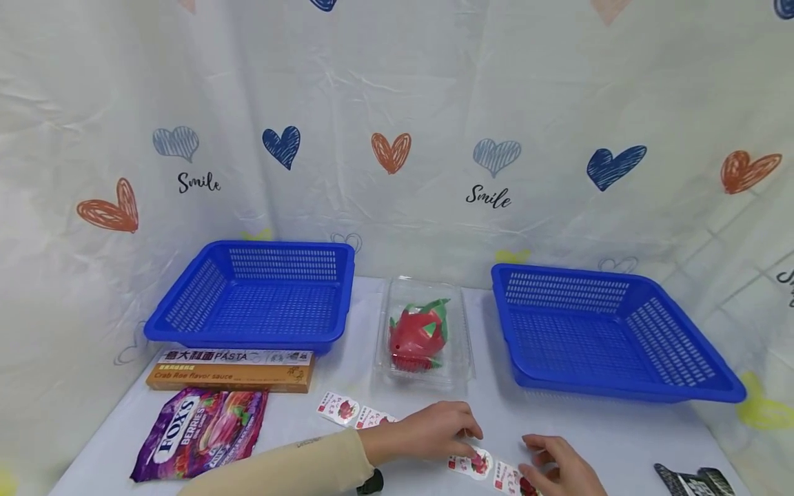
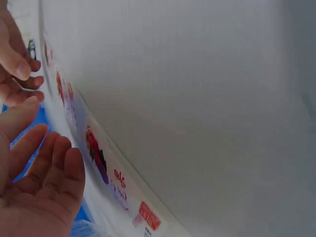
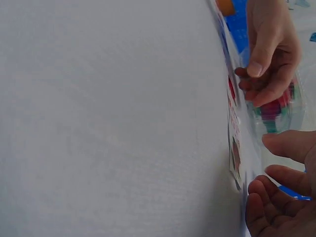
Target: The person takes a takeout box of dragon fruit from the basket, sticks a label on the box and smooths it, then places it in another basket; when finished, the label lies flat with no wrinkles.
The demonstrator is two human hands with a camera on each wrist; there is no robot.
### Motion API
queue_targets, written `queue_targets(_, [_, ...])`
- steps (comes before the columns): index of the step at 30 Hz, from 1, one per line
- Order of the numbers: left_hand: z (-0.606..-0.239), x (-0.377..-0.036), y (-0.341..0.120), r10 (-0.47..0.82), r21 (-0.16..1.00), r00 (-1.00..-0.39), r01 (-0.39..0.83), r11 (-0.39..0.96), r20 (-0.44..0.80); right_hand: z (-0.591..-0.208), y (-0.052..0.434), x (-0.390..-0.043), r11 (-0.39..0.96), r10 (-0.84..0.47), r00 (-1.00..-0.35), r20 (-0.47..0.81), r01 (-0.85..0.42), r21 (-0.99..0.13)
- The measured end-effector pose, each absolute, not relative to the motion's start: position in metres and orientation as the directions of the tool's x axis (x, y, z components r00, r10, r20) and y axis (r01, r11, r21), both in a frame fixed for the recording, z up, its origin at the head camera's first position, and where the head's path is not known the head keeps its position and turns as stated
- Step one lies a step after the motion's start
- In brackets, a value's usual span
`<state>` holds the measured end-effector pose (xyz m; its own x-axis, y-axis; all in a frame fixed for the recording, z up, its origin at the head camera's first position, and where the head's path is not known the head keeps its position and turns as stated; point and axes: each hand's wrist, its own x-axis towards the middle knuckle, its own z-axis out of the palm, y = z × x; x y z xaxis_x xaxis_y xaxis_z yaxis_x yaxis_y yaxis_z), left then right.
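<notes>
A strip of white labels (image 1: pixel 469 463) printed with red dragon fruit lies on the white table. My left hand (image 1: pixel 434 432) hovers over its middle and hides part of it. In the left wrist view that hand's fingers (image 2: pixel 53 170) are loosely bent, with nothing between them. At the strip's right end is my right hand (image 1: pixel 566 472), its thumb beside the last label. The right wrist view has its thumb and fingers (image 3: pixel 281 180) apart and holding nothing. Behind the strip, a clear plastic box (image 1: pixel 459 344) contains a red dragon fruit (image 1: pixel 417 334) with green tips.
Blue baskets stand at the back left (image 1: pixel 248 341) and back right (image 1: pixel 620 389). In front of the left one lie a pasta box (image 1: pixel 229 375) and a purple FOX'S candy bag (image 1: pixel 201 430). A black packet (image 1: pixel 695 482) lies at the front right. A patterned curtain (image 1: pixel 403 89) hangs behind.
</notes>
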<state>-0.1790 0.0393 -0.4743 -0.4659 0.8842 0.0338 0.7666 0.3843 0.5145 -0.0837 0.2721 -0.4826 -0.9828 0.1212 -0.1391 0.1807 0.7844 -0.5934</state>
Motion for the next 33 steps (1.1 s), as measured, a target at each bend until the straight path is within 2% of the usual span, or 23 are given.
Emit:
queue_targets(7, [-0.482, -0.180, 0.044, 0.886, 0.474, -0.463, 0.785, 0.398, 0.022, -0.490, 0.273, -0.087, 0.818, 0.109, -0.981, -0.159, 0.179, -0.546])
queue_targets(17, [-0.478, -0.178, 0.047, 0.866, 0.535, -0.499, 0.721, 0.441, -0.041, -0.493, 0.271, -0.091, 0.857, 0.057, -0.975, -0.213, 0.157, -0.491])
queue_targets(22, [-0.481, -0.178, 0.048, 0.868, 0.537, -0.495, 0.721, 0.439, -0.044, -0.495, 0.270, -0.089, 0.860, 0.027, -0.980, -0.198, 0.124, -0.495])
queue_targets(29, [-0.482, -0.178, 0.048, 0.871, 0.542, -0.489, 0.719, 0.434, -0.050, -0.498, 0.272, -0.085, 0.848, -0.064, -0.992, -0.106, 0.002, -0.530])
queue_targets(33, [-0.482, -0.178, 0.048, 0.870, 0.537, -0.490, 0.723, 0.435, -0.045, -0.497, 0.272, -0.084, 0.847, -0.069, -0.991, -0.115, 0.003, -0.531])
